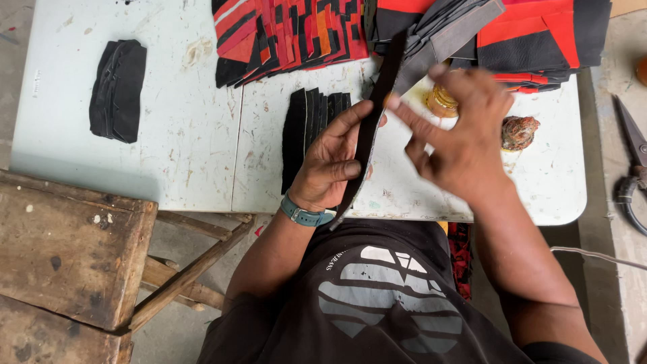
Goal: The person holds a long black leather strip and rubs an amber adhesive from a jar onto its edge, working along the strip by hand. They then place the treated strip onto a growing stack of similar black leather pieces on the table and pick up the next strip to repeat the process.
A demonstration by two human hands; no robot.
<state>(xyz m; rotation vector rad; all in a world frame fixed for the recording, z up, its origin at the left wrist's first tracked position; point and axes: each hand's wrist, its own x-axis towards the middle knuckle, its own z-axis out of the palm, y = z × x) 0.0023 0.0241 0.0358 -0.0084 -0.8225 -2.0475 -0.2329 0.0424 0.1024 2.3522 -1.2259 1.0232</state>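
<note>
Above the white worktop (168,135), the left hand (330,165) clamps its grip on a black strip (369,135) while the right hand (461,135), fingers spread apart, touches the strip's upper edge.

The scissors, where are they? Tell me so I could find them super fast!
Start at the white table with the red and black leather pieces piled along its far edge. Go past its right end, beyond the person's right hand, onto the grey ledge. The scissors lie there alone: dark metal blades and looped black handles, the only metal tool among all the soft leather.
</note>
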